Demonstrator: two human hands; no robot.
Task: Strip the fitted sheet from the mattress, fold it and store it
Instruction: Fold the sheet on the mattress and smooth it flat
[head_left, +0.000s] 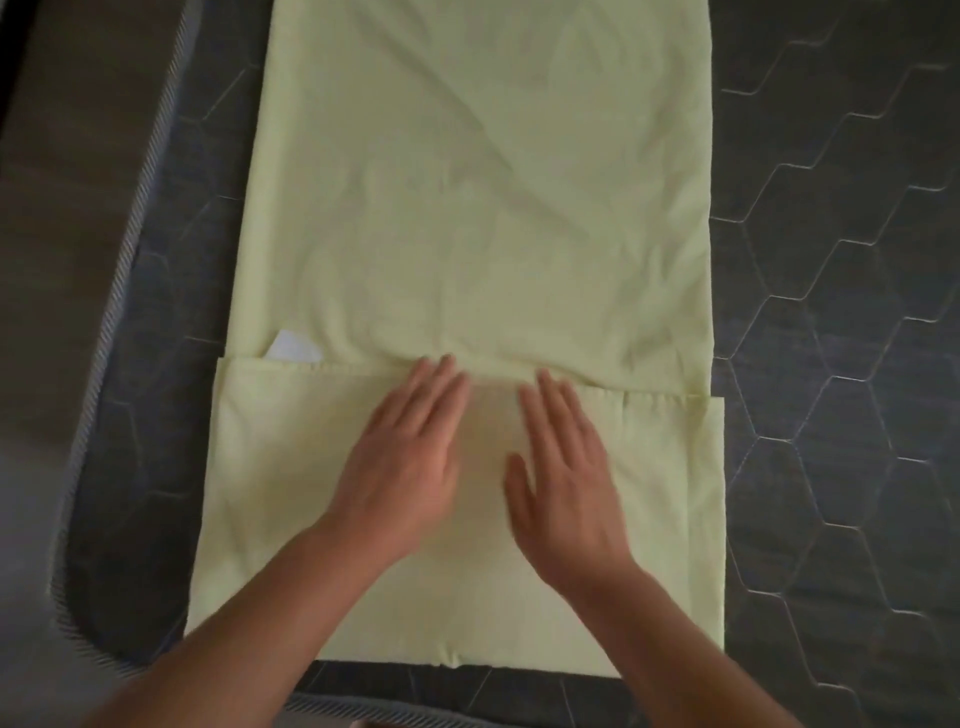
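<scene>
The pale yellow fitted sheet (488, 208) lies as a long folded strip on the dark grey mattress (831, 364). Its near end is folded over into a flap (270, 467) whose hemmed edge crosses the strip. My left hand (405, 462) and my right hand (566, 478) lie flat side by side on this flap, fingers straight, fingertips at the hem. A small white label (293, 349) peeks out under the sheet just beyond the flap's left part.
The mattress has a hexagon-quilted top and a striped piping edge (130, 260) along its left side and near corner. Beyond that edge at the left is a brown floor (62, 156). Bare mattress shows on both sides of the sheet.
</scene>
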